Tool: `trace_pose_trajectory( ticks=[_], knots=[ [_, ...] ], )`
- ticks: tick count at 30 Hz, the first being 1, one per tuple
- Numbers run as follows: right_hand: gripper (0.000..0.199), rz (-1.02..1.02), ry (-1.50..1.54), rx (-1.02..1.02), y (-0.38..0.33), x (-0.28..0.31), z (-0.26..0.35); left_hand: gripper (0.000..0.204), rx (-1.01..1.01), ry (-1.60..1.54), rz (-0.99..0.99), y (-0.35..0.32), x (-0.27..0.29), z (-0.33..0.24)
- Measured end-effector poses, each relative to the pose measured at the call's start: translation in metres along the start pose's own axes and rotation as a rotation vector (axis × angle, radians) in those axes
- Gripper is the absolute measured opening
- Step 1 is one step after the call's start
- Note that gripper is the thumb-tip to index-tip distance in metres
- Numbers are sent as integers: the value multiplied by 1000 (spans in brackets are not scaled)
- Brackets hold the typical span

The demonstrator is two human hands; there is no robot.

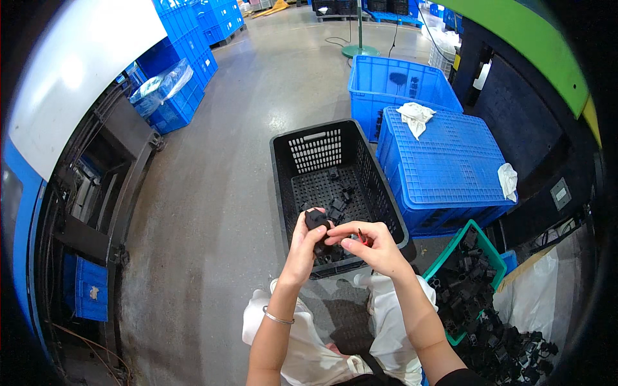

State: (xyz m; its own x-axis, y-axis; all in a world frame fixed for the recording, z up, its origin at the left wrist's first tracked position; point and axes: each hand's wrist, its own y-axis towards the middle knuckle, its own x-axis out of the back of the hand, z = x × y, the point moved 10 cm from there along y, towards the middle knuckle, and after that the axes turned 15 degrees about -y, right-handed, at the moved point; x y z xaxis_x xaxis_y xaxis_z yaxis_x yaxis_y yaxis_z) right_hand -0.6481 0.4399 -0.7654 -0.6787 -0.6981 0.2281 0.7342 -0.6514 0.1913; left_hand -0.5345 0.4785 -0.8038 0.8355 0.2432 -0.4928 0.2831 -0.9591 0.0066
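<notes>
Two blue crates [444, 154] beside black crate [370, 177]; left hand [301, 244] around black part [317, 219]

At the right, can see a closed blue crate [450, 161] with white cloth [416, 117] on the lid's far edge and white rag [507, 180] at the right edge. Just behind: an open blue crate [367, 104]; farther, a round green stand base [370, 51] on the grey floor [206, 212]. At the upper left, can find stacked blue crates [190, 48], with clear plastic [172, 82] on the near one. Further left, can notice a white machine panel [84, 77]; at the upper right, a green panel [534, 38].
</notes>
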Motion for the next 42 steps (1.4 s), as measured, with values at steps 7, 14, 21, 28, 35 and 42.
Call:
trace_pose_trajectory(
  ticks=[7, 14, 21, 28, 35, 42],
  knots=[
    [23, -135, -29, -75, 1, 15, -1, 45, 308, -389, 112, -10, -13, 22],
    [44, -216, -98, -75, 2, 11, -2, 49, -151, -157, 102, -7, -16, -13],
    [54, -222, -240, 35, 3, 0, 5, 54, 26, -434, 50, -9, -7, 14],
    [67, -103, -300, -64, 4, 14, 6, 58, -250, 929, 256, -13, -30, -36],
    [74, 24, -364, 105, 1, -4, 30, 55, 209, 167, 342, -18, -25, 12],
    [47, -87, -336, 167, -2, 11, 35, 55, -103, 437, 152, -18, -32, -16]
  ],
)
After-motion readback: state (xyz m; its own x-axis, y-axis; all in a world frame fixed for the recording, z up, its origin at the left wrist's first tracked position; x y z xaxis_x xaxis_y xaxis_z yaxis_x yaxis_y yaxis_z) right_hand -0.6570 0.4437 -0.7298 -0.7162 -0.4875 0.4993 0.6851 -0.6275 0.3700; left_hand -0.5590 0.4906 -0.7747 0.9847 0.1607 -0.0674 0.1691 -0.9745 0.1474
